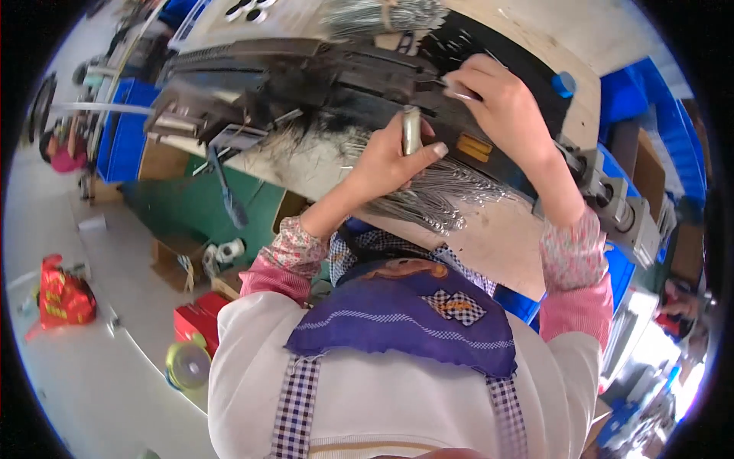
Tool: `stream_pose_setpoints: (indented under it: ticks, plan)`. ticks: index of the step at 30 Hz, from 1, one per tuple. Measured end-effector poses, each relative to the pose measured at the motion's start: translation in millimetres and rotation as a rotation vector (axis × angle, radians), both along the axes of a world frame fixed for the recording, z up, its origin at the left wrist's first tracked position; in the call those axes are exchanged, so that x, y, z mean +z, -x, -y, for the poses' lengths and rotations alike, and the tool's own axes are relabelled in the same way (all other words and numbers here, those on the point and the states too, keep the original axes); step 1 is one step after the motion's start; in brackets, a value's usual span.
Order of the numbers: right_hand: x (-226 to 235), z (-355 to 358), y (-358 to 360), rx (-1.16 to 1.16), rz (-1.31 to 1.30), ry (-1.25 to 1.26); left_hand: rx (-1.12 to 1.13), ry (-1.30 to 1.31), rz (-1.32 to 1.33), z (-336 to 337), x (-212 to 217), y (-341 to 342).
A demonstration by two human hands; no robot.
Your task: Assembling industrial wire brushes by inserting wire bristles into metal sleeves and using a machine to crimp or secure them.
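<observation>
My left hand (388,159) is wrapped around a short silver cylinder (411,131) that stands upright at the front edge of a dark metal machine (348,88). I cannot tell whether the cylinder is part of the machine. My right hand (497,96) is closed in a pinch over the machine's right part; what its fingers hold is too small to make out. Below my hands, a pile of bent metal wire pieces (436,200) lies on the wooden table (497,245). A brass-coloured plate (474,147) sits on the machine, close to my right wrist.
A tied bundle of wires (382,17) and a black mat (527,65) with loose wires lie behind the machine. A blue cap (563,84) sits at the mat's right. Metal machine parts (612,200) and blue bins (657,115) stand to the right.
</observation>
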State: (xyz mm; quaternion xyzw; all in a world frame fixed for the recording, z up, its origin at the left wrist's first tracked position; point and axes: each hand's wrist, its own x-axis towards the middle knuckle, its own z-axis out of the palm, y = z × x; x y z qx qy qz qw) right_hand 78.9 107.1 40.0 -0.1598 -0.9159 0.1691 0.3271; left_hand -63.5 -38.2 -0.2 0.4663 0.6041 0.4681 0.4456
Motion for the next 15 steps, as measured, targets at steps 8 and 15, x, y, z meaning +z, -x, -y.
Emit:
stream_pose_setpoints:
  ticks: [8,15]
  plan:
    - [-63,44,-47,-0.373,0.322,0.010,0.801,0.061,0.398,72,-42,126]
    - [-64,39,-67,-0.341,0.291,0.171,0.780,-0.171,0.671,63,-63,116]
